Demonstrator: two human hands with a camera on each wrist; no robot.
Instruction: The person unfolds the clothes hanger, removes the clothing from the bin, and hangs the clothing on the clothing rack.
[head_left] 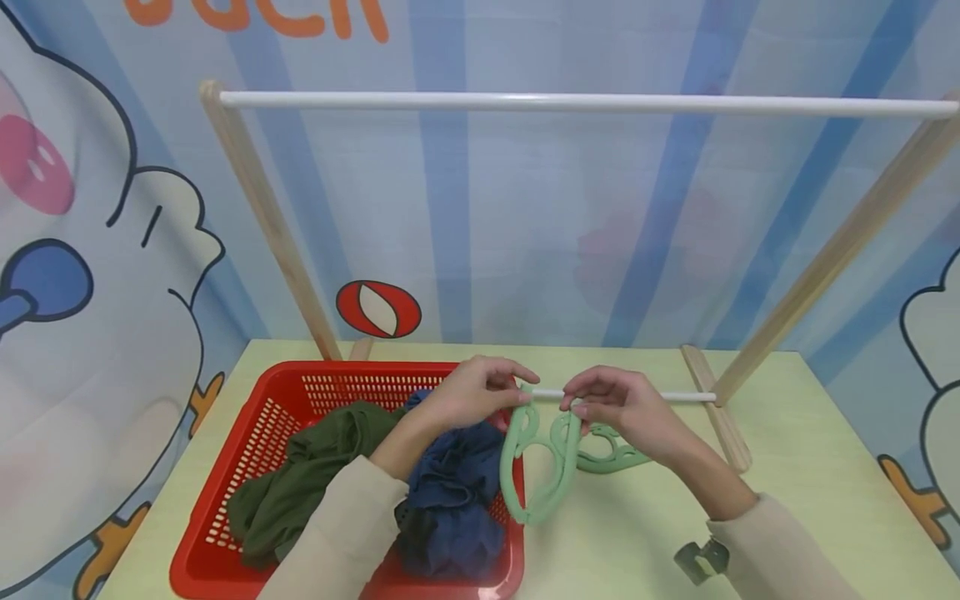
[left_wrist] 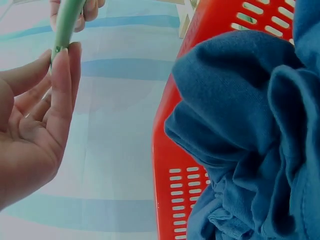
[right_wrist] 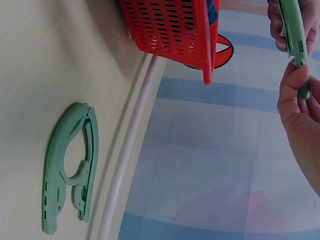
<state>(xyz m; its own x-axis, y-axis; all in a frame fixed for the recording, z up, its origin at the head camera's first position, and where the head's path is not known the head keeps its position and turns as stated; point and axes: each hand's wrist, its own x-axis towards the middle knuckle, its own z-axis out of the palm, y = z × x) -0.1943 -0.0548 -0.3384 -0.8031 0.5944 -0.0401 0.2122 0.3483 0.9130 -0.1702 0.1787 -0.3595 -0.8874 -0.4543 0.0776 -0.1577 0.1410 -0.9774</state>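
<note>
Your left hand (head_left: 480,390) pinches between thumb (left_wrist: 30,76) and fingertips (left_wrist: 61,60), its other fingers loosely bent. Your right hand (head_left: 622,408) is just beside it, apart, pinching likewise with thumb and bent fingers. Both your forearms (head_left: 720,479) slant inward toward each other, bare beyond the cuffs of pale sleeves (head_left: 345,521).

Head cam high, fwd/down; wrist cams closer, sideways; all 3 share green hanger (head_left: 568,454) & red basket (head_left: 217,483).
</note>
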